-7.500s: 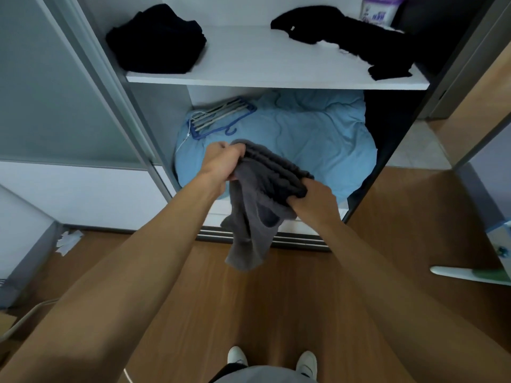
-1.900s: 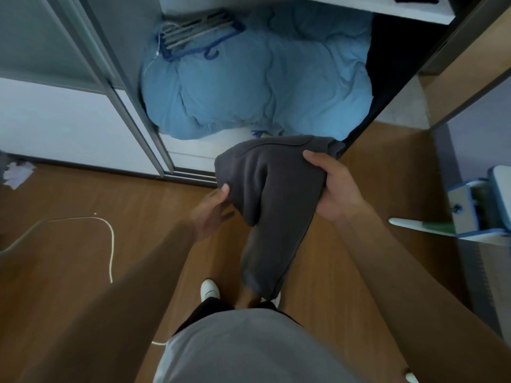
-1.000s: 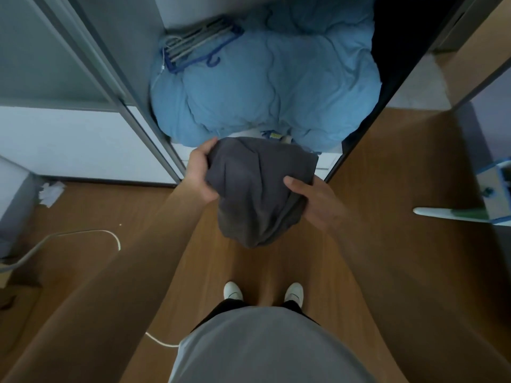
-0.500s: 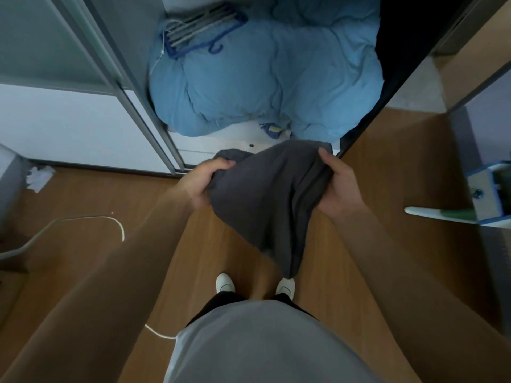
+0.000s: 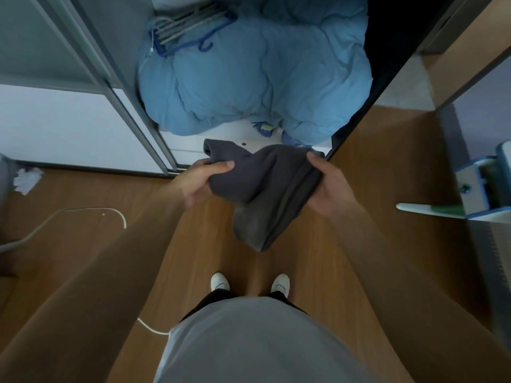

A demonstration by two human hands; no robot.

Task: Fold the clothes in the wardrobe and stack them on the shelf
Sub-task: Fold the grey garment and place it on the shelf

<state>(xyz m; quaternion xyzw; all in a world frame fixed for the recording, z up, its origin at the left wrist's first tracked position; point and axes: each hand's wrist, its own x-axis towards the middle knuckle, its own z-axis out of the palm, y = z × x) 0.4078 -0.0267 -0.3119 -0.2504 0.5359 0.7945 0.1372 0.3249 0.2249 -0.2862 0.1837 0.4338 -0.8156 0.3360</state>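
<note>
I hold a dark grey garment (image 5: 265, 186) in front of the open wardrobe, over the wooden floor. My left hand (image 5: 203, 176) pinches its left upper edge between thumb and fingers. My right hand (image 5: 327, 186) grips the bunched right side, thumb on top. The cloth sags between my hands and a folded lobe hangs down toward my feet. One corner sticks up past my left hand. The shelf is out of view.
A blue duvet (image 5: 257, 78) fills the wardrobe bottom, with blue hangers (image 5: 190, 29) lying on it. The sliding door frame (image 5: 132, 111) stands at left. A white cable (image 5: 91, 214) curls on the floor. A blue-and-white object (image 5: 481, 186) juts in at right.
The hanging end of the garment is shorter and bunched more to the right. My left hand moved slightly right and now pinches lower on the edge, leaving a corner sticking up.
</note>
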